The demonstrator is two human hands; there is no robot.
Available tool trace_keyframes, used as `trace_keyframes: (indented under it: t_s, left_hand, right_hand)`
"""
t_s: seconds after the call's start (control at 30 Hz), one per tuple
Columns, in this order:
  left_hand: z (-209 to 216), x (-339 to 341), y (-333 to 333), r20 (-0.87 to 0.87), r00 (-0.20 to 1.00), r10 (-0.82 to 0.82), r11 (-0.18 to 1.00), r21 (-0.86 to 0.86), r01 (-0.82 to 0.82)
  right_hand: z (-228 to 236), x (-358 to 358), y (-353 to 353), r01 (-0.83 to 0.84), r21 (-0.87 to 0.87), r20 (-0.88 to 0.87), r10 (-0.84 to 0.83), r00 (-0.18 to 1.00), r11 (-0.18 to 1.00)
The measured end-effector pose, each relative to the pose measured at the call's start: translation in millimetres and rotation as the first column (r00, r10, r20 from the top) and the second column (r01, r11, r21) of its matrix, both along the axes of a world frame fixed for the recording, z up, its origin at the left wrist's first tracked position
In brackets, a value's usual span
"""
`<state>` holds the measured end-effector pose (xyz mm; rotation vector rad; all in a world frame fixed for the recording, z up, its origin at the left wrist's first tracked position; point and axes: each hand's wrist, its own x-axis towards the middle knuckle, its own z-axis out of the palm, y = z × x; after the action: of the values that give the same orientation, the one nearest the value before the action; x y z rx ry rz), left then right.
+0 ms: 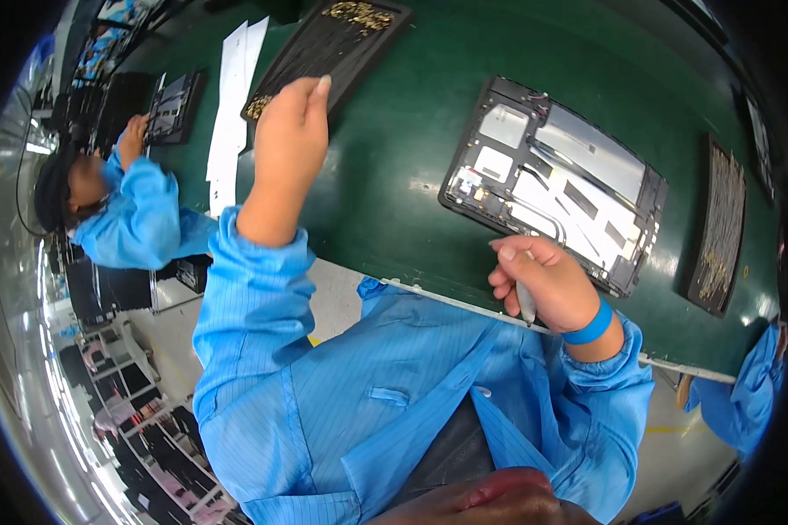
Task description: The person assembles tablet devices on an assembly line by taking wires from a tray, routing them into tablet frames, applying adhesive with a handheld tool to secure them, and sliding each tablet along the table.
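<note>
Clasping slim, pen-shaped grey tool (525, 303): right hand (559, 284).

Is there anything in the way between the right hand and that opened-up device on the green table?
Nothing visible: the right hand, holding a grey pen-like tool, overlaps the near edge of the opened device in this view. The left hand is well aside, by a dark tray.

Black-and-silver device (553, 186), black tray (311, 57), green tabletop (376, 175), pinstriped blue smock (254, 324), plain blue wristband (589, 325)
</note>
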<state>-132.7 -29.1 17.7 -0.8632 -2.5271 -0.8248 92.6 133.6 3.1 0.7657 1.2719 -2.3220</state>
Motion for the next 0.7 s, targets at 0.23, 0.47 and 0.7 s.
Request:
trace_keyframes:
  t_s: [0.23, 0.47, 0.7]
  left_hand:
    - [12.0, 63.4, 4.1, 0.008, 0.954, -0.299, 0.95, 0.09, 0.297]
    - [20.5, 92.5, -1.9, -0.092, 0.867, -0.49, 0.87, 0.015, 0.494]
    - [8.9, 106.0, 6.0, -0.004, 0.834, -0.552, 0.832, -0.071, 0.551]
  right_hand:
    - [25.5, -3.3, 16.1, 0.252, 0.13, -0.112, -0.238, 0.965, 0.959]
    - [38.0, -3.7, 24.4, 0.355, 0.113, -0.261, -0.317, 0.912, 0.928]
    - [21.9, 13.7, 16.8, 0.328, 0.126, -0.134, -0.311, 0.941, 0.936]
